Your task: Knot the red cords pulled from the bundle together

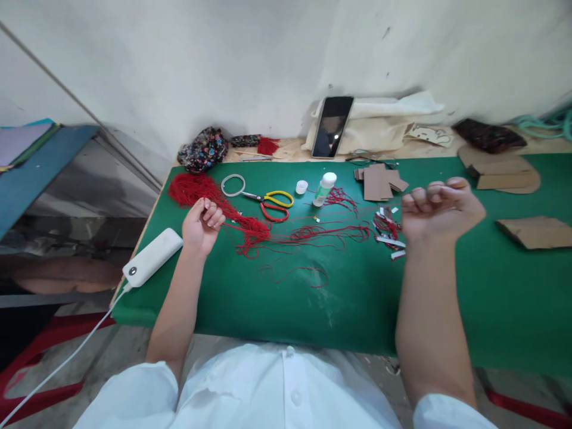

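Observation:
Both fists are raised over the green tabletop, wide apart. My left hand (203, 226) is closed beside a large tangle of red thread (192, 189) at the table's left end. Far to the right, my right hand (440, 208) is closed, palm side up. A thin red strand runs faintly between the two hands, pinched in the fingers. Below it lie loose red yarn strands (322, 232). Scissors (272, 202) with yellow and red handles rest behind the strands, near a glue bottle (325, 189). A small bundle of red thread with white strips (388, 232) sits left of my right wrist.
A white power bank (154, 256) with a cable lies at the left edge. Toward the wall stand a phone (333, 127), cardboard pieces (378, 182) and a clear ring (233, 185). Folded cardboard (536, 232) is at the right. Another person's arm (67, 274) shows at far left.

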A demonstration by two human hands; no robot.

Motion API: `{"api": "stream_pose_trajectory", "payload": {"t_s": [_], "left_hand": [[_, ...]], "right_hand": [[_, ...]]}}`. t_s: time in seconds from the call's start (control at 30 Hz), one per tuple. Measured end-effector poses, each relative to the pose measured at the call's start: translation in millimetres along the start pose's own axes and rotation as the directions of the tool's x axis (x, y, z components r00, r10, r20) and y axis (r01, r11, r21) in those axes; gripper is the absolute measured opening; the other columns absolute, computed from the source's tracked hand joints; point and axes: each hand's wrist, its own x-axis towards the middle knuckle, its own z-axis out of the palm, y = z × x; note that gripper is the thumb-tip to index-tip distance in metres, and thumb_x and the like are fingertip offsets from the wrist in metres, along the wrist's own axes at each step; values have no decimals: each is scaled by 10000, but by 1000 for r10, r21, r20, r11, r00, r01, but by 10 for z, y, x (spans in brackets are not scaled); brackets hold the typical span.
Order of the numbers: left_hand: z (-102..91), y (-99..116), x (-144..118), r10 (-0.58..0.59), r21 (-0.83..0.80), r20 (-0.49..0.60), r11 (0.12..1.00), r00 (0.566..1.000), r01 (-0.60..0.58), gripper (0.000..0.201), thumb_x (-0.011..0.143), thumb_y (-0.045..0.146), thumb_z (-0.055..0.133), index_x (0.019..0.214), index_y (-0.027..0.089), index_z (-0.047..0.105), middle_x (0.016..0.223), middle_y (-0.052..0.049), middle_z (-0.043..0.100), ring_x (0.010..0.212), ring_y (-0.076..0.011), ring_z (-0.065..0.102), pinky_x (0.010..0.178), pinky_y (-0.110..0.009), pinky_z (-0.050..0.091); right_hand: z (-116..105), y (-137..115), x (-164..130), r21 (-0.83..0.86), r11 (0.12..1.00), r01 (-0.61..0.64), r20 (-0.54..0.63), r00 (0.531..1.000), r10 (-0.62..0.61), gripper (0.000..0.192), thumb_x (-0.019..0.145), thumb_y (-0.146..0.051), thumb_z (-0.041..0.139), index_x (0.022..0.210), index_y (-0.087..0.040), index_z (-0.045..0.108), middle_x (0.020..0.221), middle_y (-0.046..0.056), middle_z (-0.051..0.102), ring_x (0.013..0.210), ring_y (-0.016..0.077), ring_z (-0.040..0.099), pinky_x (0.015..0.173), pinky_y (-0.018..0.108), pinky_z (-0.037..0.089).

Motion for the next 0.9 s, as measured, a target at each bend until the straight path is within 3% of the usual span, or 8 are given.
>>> {"api": "stream_pose_trajectory", "payload": {"t_s": [0.17,0.37,0.53,0.73,0.9], "left_hand": [[-21,61,18,35,-26,-50,999,998,-36,318,963,195,347,654,157,407,517,69,221,404,-45,251,425,-168,269],[-36,97,5,92,-68,-24,993,995,-94,318,967,192,337,657,161,396,522,68,212,407,-48,258,433,-168,284],[-55,133,0,153,-88,10,985,988,-151,307,963,198,367,661,162,405,527,69,216,405,-45,270,439,-170,289],[-16,48,1,94,71,51,993,994,-98,298,950,185,376,662,151,441,510,59,292,399,-44,273,420,-181,245],[-10,-77,2,44,211,83,976,996,-61,227,906,169,459,680,152,459,519,49,361,404,-43,303,416,-178,226]], "right_hand": [[-157,-153,134,119,990,82,-180,982,-60,195,595,-37,288,607,-201,393,449,-72,238,374,70,187,416,208,154],[-420,-329,270,230,944,235,-284,944,-166,428,831,-85,178,478,-189,397,421,-64,235,368,39,150,399,212,118],[-514,-433,236,218,929,299,-363,908,-207,541,872,-103,158,419,-182,443,408,-45,258,368,20,149,409,274,106],[-443,-394,172,157,956,249,-259,944,-203,504,874,-100,183,479,-187,484,489,-40,376,353,33,214,403,248,137],[-306,-228,168,59,974,219,-152,966,-208,372,794,-55,225,576,-206,486,546,-43,439,319,51,222,392,244,79]]}}
